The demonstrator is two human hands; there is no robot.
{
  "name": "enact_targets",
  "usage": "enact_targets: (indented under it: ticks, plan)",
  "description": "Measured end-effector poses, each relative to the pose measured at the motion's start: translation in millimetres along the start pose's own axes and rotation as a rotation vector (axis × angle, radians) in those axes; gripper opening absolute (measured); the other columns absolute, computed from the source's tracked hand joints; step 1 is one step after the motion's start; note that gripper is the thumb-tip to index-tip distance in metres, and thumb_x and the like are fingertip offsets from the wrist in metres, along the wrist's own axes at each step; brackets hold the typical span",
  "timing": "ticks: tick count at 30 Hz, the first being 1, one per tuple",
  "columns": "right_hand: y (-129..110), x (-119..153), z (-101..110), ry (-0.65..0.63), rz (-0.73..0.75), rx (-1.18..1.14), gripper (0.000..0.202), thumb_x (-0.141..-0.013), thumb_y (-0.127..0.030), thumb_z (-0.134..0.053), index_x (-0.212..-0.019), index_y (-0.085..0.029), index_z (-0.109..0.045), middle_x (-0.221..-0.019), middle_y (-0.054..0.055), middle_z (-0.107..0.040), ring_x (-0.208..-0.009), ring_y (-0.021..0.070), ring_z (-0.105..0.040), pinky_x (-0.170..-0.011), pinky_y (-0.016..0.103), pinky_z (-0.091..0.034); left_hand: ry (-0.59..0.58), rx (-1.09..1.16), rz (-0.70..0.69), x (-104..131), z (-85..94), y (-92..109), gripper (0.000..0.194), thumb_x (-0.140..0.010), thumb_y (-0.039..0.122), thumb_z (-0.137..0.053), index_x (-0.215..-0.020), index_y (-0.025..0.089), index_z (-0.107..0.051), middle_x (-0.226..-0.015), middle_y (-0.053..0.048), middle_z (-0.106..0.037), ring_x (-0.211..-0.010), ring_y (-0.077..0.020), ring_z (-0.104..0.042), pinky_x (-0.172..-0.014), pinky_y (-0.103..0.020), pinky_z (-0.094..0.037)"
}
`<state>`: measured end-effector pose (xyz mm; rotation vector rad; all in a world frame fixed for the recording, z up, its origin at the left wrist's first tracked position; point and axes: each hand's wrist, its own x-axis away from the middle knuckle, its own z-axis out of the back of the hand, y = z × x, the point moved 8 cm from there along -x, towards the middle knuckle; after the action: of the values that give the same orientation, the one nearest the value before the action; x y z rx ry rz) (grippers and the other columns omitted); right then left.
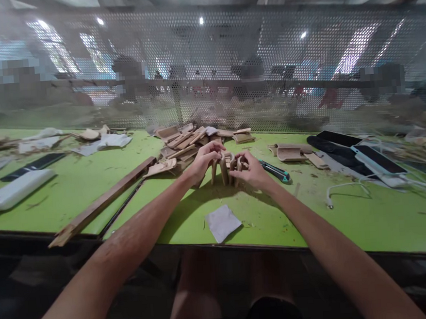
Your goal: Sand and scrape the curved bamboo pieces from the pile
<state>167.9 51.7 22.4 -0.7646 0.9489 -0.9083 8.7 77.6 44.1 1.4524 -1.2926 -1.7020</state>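
Note:
Several curved wooden pieces stand on edge side by side on the green table. My left hand pinches the leftmost of these pieces from the left. At the right end of the row, my right hand has its thumb and fingers closed on another curved piece. A heap of loose wooden pieces lies just behind my left hand. To the right of my right hand rests a black and teal utility knife. Nearer the front edge lies a square of white sandpaper or cloth.
A long wooden strip lies at the left, beside a white object. More curved wood is behind the knife. Phones and a white cable are at the right. A perforated metal screen stands behind; people are beyond it.

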Motion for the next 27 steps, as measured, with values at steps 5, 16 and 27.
enact_targets:
  ticks: [5,16,27]
  plan:
    - [-0.4,0.2,1.4,0.006,0.007,0.05,0.055,-0.072,-0.037,-0.083,-0.117,-0.025,-0.053,-0.109,0.005,-0.064,-0.096,0.0226,-0.064,-0.093,0.046,-0.053,-0.043,-0.026,0.045,1.0,-0.5,-8.4,0.031,-0.076,0.033,-0.068,-0.102,0.018,-0.063,-0.092,-0.003,-0.063,-0.075,-0.0149,-0.057,-0.065,-0.028,-0.043]
    - [-1.1,2.3,1.2,0.005,0.047,0.076,0.069,-0.072,-0.039,-0.084,-0.133,-0.027,-0.053,-0.128,0.01,-0.06,-0.114,0.0284,-0.063,-0.103,0.051,-0.053,-0.122,0.119,0.215,3.7,-8.3,-27.1,0.034,-0.086,0.047,-0.053,-0.093,0.017,-0.067,-0.089,-0.004,-0.07,-0.083,-0.0196,-0.066,-0.074,-0.029,-0.051]
    - [-1.1,1.4,0.8,0.023,0.112,0.154,0.064,-0.075,-0.035,-0.082,-0.132,-0.029,-0.055,-0.131,0.01,-0.058,-0.123,0.03,-0.059,-0.11,0.054,-0.048,-0.096,0.124,0.315,4.2,-7.0,-42.4,0.045,-0.087,0.061,-0.053,-0.087,0.017,-0.064,-0.081,-0.005,-0.072,-0.073,-0.0196,-0.067,-0.074,-0.031,-0.055]
